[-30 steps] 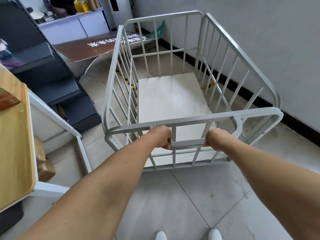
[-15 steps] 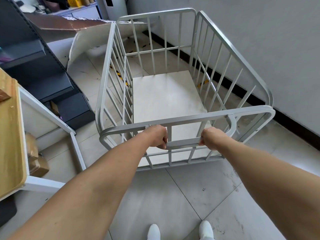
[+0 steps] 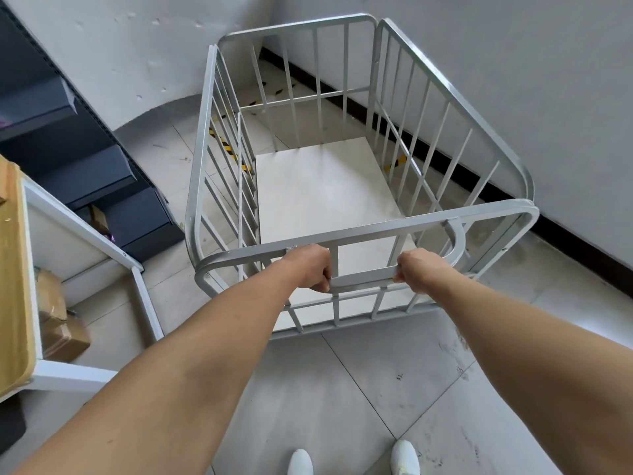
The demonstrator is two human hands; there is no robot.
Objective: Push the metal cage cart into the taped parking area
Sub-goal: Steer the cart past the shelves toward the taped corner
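Note:
The grey metal cage cart (image 3: 459,104) with barred sides and a pale flat floor stands in front of me, empty. My left hand (image 3: 310,267) and my right hand (image 3: 416,270) both grip the low horizontal handle bar on its near side. Yellow-and-black floor tape (image 3: 226,147) shows through the left bars, and another short piece of tape (image 3: 394,163) shows through the right bars near the wall. The cart's far end points into a room corner. Its wheels are hidden.
A grey wall with a black skirting (image 3: 513,197) runs close along the cart's right side. Dark shelving (image 3: 85,166) stands at the left, with a white-framed wooden table (image 3: 20,269) and cardboard boxes (image 3: 61,323) under it nearer me. My white shoes (image 3: 352,459) are on the tiled floor.
The cart has rolled forward toward the corner with both hands on its bar. The brown sign, cabinet and shelf clutter at the back have dropped out of view; the plain wall now fills the back.

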